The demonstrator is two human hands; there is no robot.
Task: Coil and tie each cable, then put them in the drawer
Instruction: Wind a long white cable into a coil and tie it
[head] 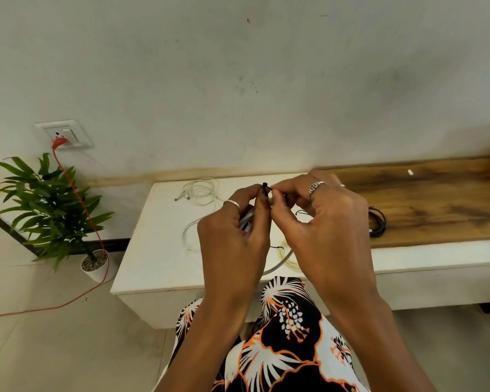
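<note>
The left hand [232, 236] is closed around a bundled grey cable [246, 219], holding the bundle raised above the white cabinet top [159, 250]. The right hand [323, 222] pinches the black tie [266, 187] at the top of that bundle; both hands meet fingertip to fingertip there. The tie stands roughly upright between them, so the twist axis appears to run vertically, with the right hand best placed to turn it. Beyond the hands, a loose white cable [201, 190] lies toward the wall on the left, and a coiled black cable [377, 222] rests on the wooden shelf [436, 199] to the right. No drawer front can be identified.
</note>
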